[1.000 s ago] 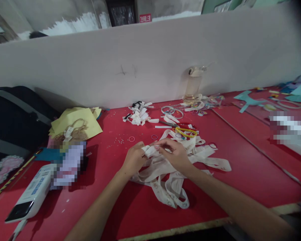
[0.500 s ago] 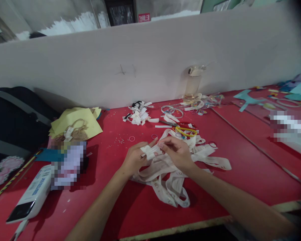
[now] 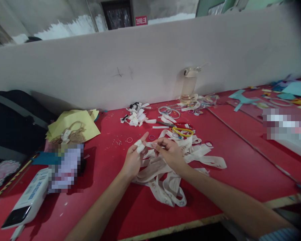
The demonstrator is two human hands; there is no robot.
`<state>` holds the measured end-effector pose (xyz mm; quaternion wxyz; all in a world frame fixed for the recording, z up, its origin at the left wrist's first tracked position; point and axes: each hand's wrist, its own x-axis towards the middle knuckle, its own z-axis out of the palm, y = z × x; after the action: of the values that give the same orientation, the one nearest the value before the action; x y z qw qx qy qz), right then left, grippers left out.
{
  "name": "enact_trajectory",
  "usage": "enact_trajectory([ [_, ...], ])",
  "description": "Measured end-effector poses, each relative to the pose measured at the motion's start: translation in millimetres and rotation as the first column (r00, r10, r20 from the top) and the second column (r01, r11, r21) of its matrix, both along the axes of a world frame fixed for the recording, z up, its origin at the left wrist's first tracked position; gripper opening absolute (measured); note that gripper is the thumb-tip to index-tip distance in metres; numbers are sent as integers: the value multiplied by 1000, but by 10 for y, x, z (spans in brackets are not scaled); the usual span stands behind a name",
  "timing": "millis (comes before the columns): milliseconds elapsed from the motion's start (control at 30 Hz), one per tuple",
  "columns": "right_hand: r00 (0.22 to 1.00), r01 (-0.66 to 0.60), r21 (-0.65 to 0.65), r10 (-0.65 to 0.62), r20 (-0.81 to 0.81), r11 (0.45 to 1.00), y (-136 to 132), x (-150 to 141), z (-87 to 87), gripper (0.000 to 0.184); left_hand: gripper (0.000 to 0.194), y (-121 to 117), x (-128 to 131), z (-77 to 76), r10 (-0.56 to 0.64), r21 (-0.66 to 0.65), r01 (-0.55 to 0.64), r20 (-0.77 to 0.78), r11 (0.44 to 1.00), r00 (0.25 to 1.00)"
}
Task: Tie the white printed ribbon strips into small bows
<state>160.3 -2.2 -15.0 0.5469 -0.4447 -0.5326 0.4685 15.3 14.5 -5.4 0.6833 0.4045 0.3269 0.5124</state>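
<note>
My left hand (image 3: 132, 163) has a white ribbon (image 3: 140, 147) looped about its fingers near the thumb, with the index finger pointing up and away. My right hand (image 3: 171, 154) pinches the ribbon's end between thumb and fingertips, so a short length stretches between the hands. Beneath them a loose heap of printed white ribbon (image 3: 163, 190) spreads over the red table (image 3: 110, 207). Just beyond the hands lie yellow-handled scissors (image 3: 182, 132), a purple hair elastic (image 3: 152, 137) and a pale pink elastic (image 3: 129, 140).
Ribbon scraps (image 3: 136, 117) and a clear bottle (image 3: 189, 85) stand near the grey partition (image 3: 85, 70). To the left are yellow papers (image 3: 89, 122), a white power bank (image 3: 27, 197) and a dark bag (image 3: 12, 124). Light-blue pieces (image 3: 242, 99) lie at right.
My left hand has turned and its index finger points up more plainly. The ribbon on it looks more tightly bunched, and the view has shifted slightly.
</note>
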Motion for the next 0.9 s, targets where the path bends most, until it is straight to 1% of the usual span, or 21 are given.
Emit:
enact_trajectory([
  [67,1000,-9,4,9,16,1000,2,11,-12,22,48,13,-31,-12,-8,9,8,-37,1000,999],
  [167,1000,-20,-3,20,22,1000,18,33,-40,23,52,21,-79,-23,12,66,4,-233,998,972],
  [233,1000,-14,-5,14,15,1000,42,53,-63,25,51,18,-96,-22,9,102,30,-365,994,931],
  [267,1000,-13,-8,14,7,1000,56,63,-72,26,50,13,-100,-19,-2,114,53,-406,992,914],
  [400,998,-38,-52,35,-60,998,86,80,-80,25,41,-24,-104,-13,-92,145,173,-446,974,891],
  [500,982,-91,-129,68,-176,987,77,57,-68,24,41,-40,-120,-17,-179,125,263,-461,957,869],
  [567,960,-141,-196,85,-266,971,68,37,-67,25,41,-36,-129,-12,-198,118,283,-465,952,863],
  [667,930,-186,-262,83,-359,947,61,22,-78,28,39,-24,-125,8,-147,138,231,-448,963,882],
  [767,911,-200,-275,75,-405,940,52,24,-68,30,39,-33,-111,4,-72,183,179,-479,967,875],
  [833,904,-216,-261,92,-417,941,38,23,-38,29,40,-53,-112,-27,25,284,152,-536,947,844],
  [900,898,-236,-249,112,-425,939,20,14,-1,27,42,-74,-123,-70,160,413,111,-567,904,808],
])
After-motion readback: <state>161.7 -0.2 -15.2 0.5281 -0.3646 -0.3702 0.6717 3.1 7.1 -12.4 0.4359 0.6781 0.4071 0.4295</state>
